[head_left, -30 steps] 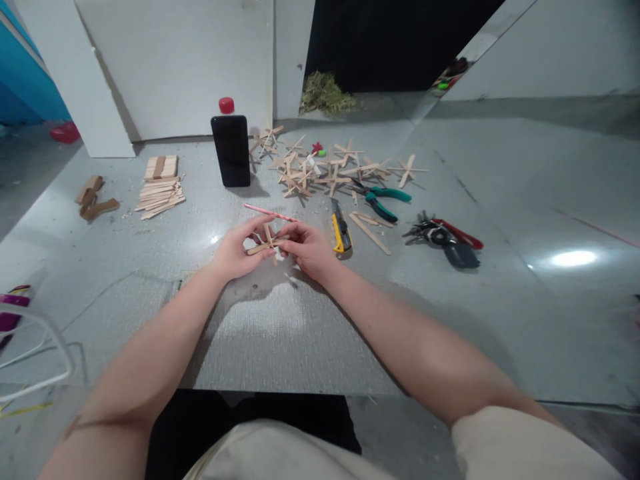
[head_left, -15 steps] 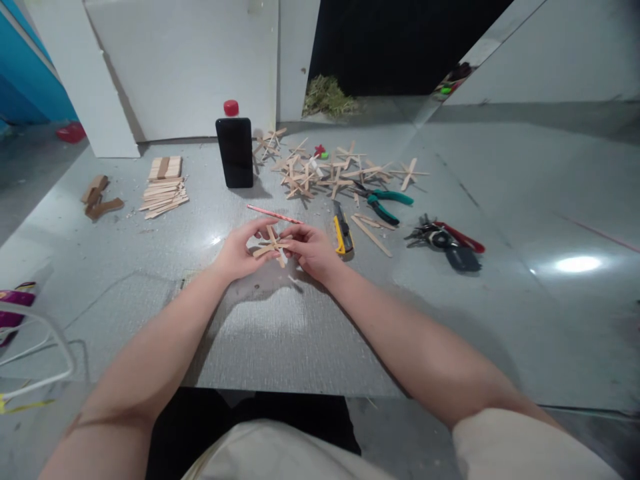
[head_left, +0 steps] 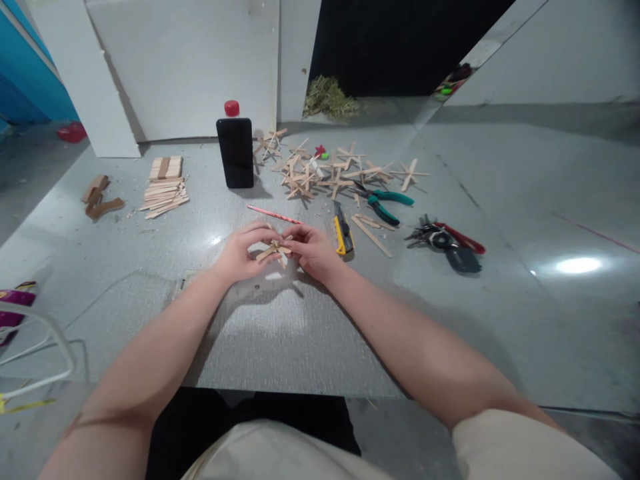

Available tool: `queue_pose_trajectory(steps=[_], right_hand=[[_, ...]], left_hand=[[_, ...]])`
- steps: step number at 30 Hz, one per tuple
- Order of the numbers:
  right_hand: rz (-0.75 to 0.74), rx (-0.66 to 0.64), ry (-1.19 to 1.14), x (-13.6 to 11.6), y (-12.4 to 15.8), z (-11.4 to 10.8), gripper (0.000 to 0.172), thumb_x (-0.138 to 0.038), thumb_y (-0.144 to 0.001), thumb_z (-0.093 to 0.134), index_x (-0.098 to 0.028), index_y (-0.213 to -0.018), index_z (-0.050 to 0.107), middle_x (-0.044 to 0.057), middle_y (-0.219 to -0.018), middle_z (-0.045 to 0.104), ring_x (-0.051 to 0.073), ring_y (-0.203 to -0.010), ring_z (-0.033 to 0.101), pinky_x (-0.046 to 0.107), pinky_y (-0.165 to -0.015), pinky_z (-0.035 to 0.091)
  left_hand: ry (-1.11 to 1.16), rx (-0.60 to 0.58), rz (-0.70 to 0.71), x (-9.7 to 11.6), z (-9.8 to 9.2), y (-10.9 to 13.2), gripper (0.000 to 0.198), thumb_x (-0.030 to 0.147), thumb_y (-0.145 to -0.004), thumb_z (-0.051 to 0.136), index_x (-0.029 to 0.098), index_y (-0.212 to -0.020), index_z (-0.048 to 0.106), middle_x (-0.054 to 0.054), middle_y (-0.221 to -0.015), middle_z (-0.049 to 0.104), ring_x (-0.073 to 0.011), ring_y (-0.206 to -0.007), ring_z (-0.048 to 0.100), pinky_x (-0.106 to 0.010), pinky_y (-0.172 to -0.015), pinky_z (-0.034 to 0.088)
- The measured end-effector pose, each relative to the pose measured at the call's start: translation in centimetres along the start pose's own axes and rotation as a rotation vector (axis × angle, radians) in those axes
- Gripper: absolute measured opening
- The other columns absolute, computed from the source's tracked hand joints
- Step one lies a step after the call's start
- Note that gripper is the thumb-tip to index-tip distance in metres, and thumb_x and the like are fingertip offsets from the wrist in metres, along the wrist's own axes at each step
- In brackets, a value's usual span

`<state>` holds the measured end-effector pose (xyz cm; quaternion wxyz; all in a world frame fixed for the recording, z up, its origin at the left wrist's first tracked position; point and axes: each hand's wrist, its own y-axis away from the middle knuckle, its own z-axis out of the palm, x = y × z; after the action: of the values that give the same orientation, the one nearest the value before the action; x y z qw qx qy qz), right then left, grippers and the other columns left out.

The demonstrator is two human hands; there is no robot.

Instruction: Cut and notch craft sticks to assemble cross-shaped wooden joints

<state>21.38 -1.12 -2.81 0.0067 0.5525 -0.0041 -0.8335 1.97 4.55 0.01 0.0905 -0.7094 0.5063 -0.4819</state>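
the surface is a grey, finely textured sheet (head_left: 310,333) laid flat, shiny in spots, with a glare patch far right. behind it stand white boards (head_left: 190,67), a blue wall (head_left: 30,80) at far left and a dark opening (head_left: 400,40) with a tuft of straw (head_left: 327,99) at its foot. a white wire frame (head_left: 35,347) shows at the left edge.

one star (head_left: 273,250) of crossed sticks sits low over the sheet, near its middle, between the two hands. the left hand (head_left: 240,253) and right hand (head_left: 313,250) both pinch it with curled fingertips, one from each side, the knuckles nearly meeting.

counted: one black phone (head_left: 235,153) standing upright, one red cap (head_left: 231,107) behind it, one pink pencil (head_left: 274,214) just beyond the hands, one yellow knife (head_left: 342,230) just beside the right hand, one pair of green pliers (head_left: 383,200), one bunch of keys (head_left: 440,237) well to the right. two or three loose sticks (head_left: 370,230) lie between knife and keys. one stack of sticks (head_left: 163,189) lies at left, with about three brown pieces (head_left: 97,199) further left. the heap of stars (head_left: 320,170) behind the knife is too tangled to count; one lies a little apart at its right end.
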Motion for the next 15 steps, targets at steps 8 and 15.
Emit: queue_pose_trajectory(steps=[8,15], right_hand=[[-0.022,-0.025,0.003,0.18,0.02,0.0,0.039,-0.041,-0.059,0.099,-0.024,-0.081,0.072,-0.004,-0.071,0.068,0.011,-0.061,0.059,0.027,-0.06,0.049],[-0.041,-0.046,0.037,0.35,-0.09,-0.18,0.038,-0.043,-0.062,0.098,-0.024,-0.081,0.071,-0.004,-0.073,0.067,0.012,-0.06,0.057,0.028,-0.06,0.049]], left_hand=[[-0.066,0.052,0.087,0.56,0.09,0.12,0.017,0.026,-0.091,0.071,0.021,-0.107,0.072,-0.008,-0.103,0.073,-0.0207,-0.098,0.071,-0.038,-0.088,0.059],[-0.115,0.053,0.096,0.74,0.17,0.19,0.016,0.024,-0.091,0.07,0.021,-0.107,0.072,-0.008,-0.103,0.072,-0.0198,-0.096,0.071,-0.036,-0.086,0.06]])
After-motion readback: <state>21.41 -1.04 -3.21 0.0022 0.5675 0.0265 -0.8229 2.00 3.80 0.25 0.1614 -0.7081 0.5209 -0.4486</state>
